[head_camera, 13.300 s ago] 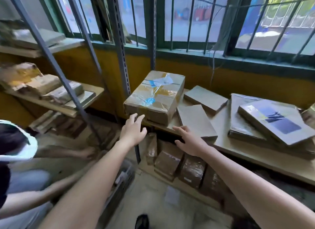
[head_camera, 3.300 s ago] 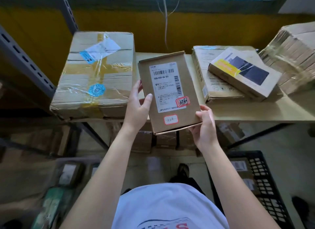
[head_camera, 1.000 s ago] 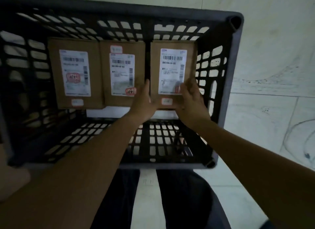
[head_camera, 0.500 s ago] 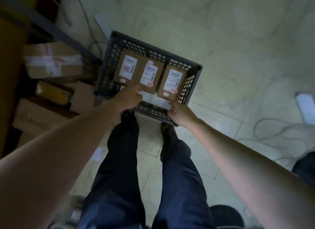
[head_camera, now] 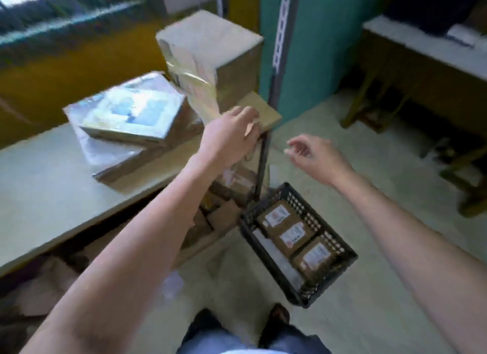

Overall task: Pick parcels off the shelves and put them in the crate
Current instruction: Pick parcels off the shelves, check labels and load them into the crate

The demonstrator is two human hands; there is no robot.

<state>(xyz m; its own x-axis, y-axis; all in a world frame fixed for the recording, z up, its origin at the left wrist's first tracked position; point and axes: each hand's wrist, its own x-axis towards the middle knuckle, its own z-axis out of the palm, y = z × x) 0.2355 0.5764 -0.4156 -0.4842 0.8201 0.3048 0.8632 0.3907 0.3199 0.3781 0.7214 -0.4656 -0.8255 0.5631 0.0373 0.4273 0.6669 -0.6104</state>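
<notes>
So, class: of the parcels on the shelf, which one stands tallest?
The tape-wrapped box at the shelf's right end, by the left hand; the others lie flat, stacked beside it.

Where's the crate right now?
The black crate sits on the floor at lower right in the head view, beside the shelf's corner post, below the right hand.
</notes>
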